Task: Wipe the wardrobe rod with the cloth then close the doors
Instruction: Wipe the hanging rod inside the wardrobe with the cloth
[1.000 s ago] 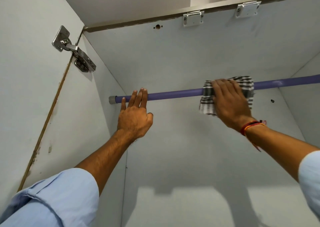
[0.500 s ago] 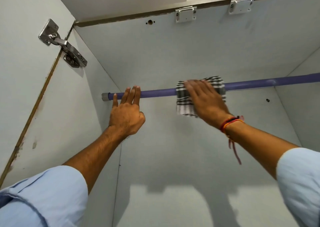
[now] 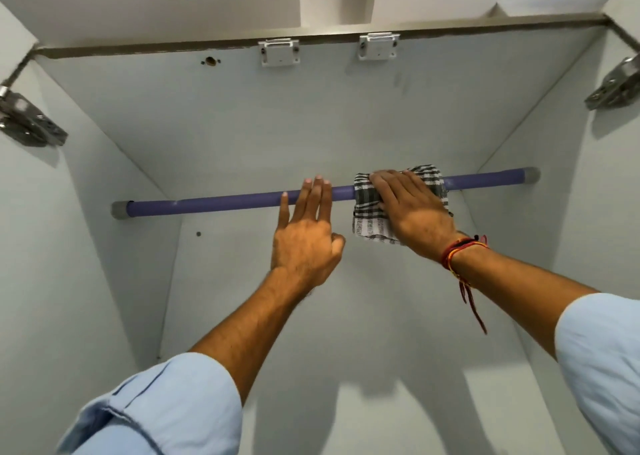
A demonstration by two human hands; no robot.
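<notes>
The right hand (image 3: 412, 208) is pressing a checked cloth (image 3: 370, 212) around the rod (image 3: 225, 202), which is running sideways; the left hand (image 3: 304, 243) is resting open, fingers over the rod, just left of the cloth.

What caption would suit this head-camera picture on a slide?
Right hand presses a checked cloth over the purple wardrobe rod while the left hand rests fingers on the rod beside it.

R hand (image 3: 412, 212), cloth (image 3: 369, 212) on rod (image 3: 221, 203)

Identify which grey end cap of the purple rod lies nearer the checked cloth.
The right-end grey cap; the checked cloth sits far from the left-end cap.
</notes>
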